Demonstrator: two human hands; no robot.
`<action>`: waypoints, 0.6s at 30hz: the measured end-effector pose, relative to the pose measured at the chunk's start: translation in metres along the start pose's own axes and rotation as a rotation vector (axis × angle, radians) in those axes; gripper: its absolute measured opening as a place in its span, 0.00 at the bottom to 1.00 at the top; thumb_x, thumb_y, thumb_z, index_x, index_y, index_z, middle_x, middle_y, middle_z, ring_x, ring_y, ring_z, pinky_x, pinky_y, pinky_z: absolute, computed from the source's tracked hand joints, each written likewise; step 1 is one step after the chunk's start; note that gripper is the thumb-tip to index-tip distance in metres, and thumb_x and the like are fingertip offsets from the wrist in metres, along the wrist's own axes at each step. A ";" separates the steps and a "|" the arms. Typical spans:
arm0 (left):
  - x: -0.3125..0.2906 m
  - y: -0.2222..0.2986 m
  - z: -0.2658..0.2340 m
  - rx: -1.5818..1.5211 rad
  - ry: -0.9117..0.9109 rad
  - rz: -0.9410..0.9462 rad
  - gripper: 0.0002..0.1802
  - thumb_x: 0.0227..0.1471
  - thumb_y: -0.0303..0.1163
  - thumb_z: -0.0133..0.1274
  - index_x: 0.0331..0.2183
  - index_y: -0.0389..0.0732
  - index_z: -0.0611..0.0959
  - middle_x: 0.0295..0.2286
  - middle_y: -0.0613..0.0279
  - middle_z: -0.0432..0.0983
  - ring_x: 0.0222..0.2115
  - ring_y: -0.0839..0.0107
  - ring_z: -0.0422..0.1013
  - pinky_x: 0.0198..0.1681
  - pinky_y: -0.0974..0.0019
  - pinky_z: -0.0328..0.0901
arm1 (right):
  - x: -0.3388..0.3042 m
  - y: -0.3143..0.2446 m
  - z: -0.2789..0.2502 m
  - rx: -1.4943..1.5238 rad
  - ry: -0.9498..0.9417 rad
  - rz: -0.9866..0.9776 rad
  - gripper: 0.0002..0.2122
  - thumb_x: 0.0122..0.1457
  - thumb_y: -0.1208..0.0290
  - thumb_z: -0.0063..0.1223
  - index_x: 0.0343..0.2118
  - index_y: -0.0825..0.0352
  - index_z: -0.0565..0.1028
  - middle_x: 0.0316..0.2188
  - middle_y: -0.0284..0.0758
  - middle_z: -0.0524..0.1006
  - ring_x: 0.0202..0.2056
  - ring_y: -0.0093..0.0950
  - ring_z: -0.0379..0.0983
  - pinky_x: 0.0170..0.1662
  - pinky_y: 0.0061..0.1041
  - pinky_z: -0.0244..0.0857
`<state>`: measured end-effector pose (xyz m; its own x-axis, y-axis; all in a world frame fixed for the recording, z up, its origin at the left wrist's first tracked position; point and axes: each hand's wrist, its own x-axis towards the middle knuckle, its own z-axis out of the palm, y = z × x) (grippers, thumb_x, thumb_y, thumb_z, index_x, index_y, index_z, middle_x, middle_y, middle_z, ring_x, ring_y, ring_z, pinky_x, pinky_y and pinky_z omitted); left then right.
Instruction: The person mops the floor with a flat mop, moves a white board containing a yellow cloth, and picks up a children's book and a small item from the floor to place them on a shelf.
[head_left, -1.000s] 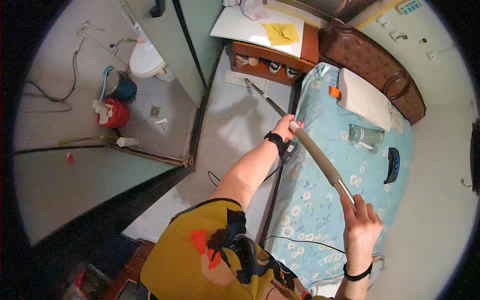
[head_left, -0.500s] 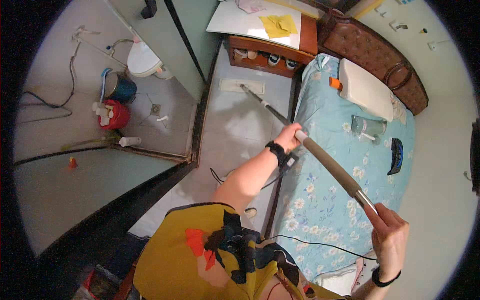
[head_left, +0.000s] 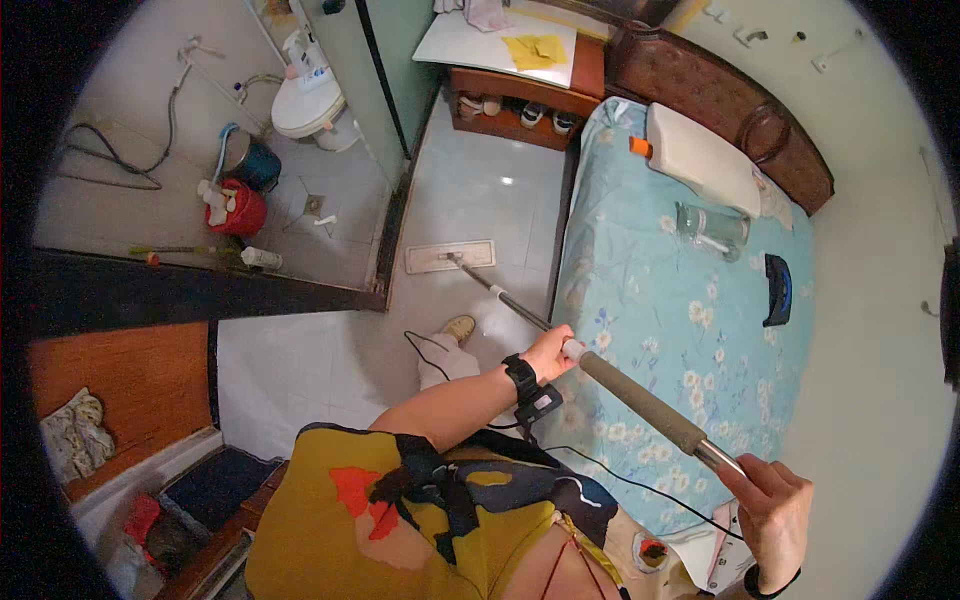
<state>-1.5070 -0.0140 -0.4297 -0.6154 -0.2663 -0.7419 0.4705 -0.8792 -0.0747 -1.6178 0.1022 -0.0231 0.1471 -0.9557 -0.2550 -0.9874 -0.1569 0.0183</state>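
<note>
I hold a long mop by its handle [head_left: 640, 402], which has a grey foam sleeve. My left hand [head_left: 550, 352] grips the pole just below that sleeve; a black watch is on the wrist. My right hand [head_left: 772, 508] is closed around the metal top end of the pole. The flat white mop head [head_left: 450, 257] lies on the pale tiled floor [head_left: 480, 190] beside the bed. My foot in a beige slipper [head_left: 459, 328] stands on the floor behind the mop head.
A bed with a floral blue sheet [head_left: 690, 330] fills the right side, carrying a white pillow [head_left: 700, 160], a clear bottle [head_left: 712, 225] and a dark device [head_left: 777, 290]. A wooden bedside cabinet [head_left: 520, 95] stands ahead. A toilet [head_left: 308, 100] and a red bucket [head_left: 237, 208] are behind the doorway at left.
The mop head has been pulled back along the floor from near the cabinet toward me. Both hands have drawn the handle back and lower, and my view has shifted.
</note>
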 end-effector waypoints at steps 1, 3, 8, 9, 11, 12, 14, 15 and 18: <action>-0.002 -0.010 -0.002 -0.041 0.012 -0.030 0.08 0.48 0.30 0.43 0.29 0.37 0.65 0.28 0.57 0.66 0.29 0.65 0.65 0.36 0.61 0.64 | -0.015 0.002 0.005 -0.011 0.051 0.023 0.17 0.28 0.84 0.48 0.28 0.64 0.74 0.23 0.33 0.73 0.17 0.30 0.64 0.18 0.25 0.57; -0.014 -0.023 0.005 -0.016 -0.015 -0.021 0.08 0.47 0.29 0.43 0.29 0.36 0.65 0.29 0.57 0.66 0.30 0.63 0.65 0.39 0.61 0.64 | -0.035 0.007 0.004 -0.028 0.090 0.050 0.17 0.29 0.84 0.48 0.28 0.63 0.75 0.24 0.32 0.73 0.17 0.30 0.64 0.18 0.24 0.57; 0.012 -0.026 0.040 -0.014 -0.084 -0.026 0.09 0.46 0.28 0.44 0.31 0.35 0.63 0.33 0.56 0.63 0.34 0.63 0.64 0.41 0.60 0.63 | -0.049 0.021 0.012 -0.089 0.166 0.114 0.16 0.31 0.85 0.48 0.28 0.63 0.74 0.25 0.32 0.73 0.18 0.29 0.63 0.18 0.23 0.57; 0.024 -0.020 0.044 -0.030 -0.106 -0.018 0.09 0.46 0.27 0.45 0.31 0.35 0.63 0.33 0.56 0.63 0.34 0.63 0.64 0.41 0.61 0.63 | -0.043 0.023 0.013 -0.091 0.163 0.115 0.16 0.31 0.85 0.48 0.28 0.63 0.74 0.25 0.32 0.73 0.18 0.29 0.63 0.18 0.23 0.57; 0.057 -0.003 0.059 -0.102 -0.111 0.024 0.09 0.46 0.28 0.46 0.30 0.37 0.64 0.31 0.58 0.64 0.33 0.64 0.65 0.39 0.62 0.64 | -0.021 0.028 0.015 -0.145 0.153 0.126 0.15 0.34 0.82 0.52 0.29 0.60 0.76 0.27 0.33 0.74 0.19 0.27 0.66 0.18 0.25 0.59; 0.068 0.009 0.070 -0.054 -0.149 0.024 0.09 0.45 0.28 0.47 0.30 0.37 0.65 0.31 0.58 0.64 0.33 0.64 0.66 0.39 0.61 0.64 | -0.011 0.030 0.017 -0.173 0.156 0.145 0.14 0.34 0.82 0.52 0.29 0.61 0.75 0.28 0.33 0.74 0.20 0.27 0.66 0.18 0.24 0.59; 0.093 0.035 0.090 -0.031 -0.170 0.025 0.09 0.45 0.29 0.47 0.29 0.38 0.65 0.30 0.58 0.65 0.33 0.63 0.67 0.37 0.61 0.65 | 0.020 0.034 0.018 -0.165 0.172 0.144 0.15 0.35 0.82 0.51 0.29 0.61 0.75 0.29 0.33 0.74 0.20 0.27 0.66 0.18 0.24 0.60; 0.107 0.049 0.102 -0.049 -0.157 0.021 0.09 0.45 0.29 0.48 0.29 0.38 0.65 0.30 0.58 0.65 0.33 0.63 0.67 0.36 0.61 0.65 | 0.036 0.036 0.018 -0.158 0.175 0.160 0.15 0.35 0.83 0.51 0.29 0.62 0.75 0.29 0.34 0.74 0.20 0.27 0.66 0.18 0.24 0.60; 0.149 0.096 0.133 0.018 -0.114 0.043 0.10 0.44 0.29 0.48 0.30 0.39 0.66 0.28 0.57 0.66 0.30 0.61 0.69 0.31 0.58 0.68 | 0.086 0.049 0.017 -0.199 0.177 0.149 0.14 0.36 0.83 0.51 0.30 0.63 0.75 0.30 0.34 0.73 0.20 0.27 0.66 0.18 0.22 0.60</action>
<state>-1.6379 -0.1913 -0.4587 -0.6632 -0.3458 -0.6638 0.4873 -0.8727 -0.0322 -1.6549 0.0165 -0.0602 0.0262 -0.9976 -0.0634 -0.9709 -0.0405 0.2361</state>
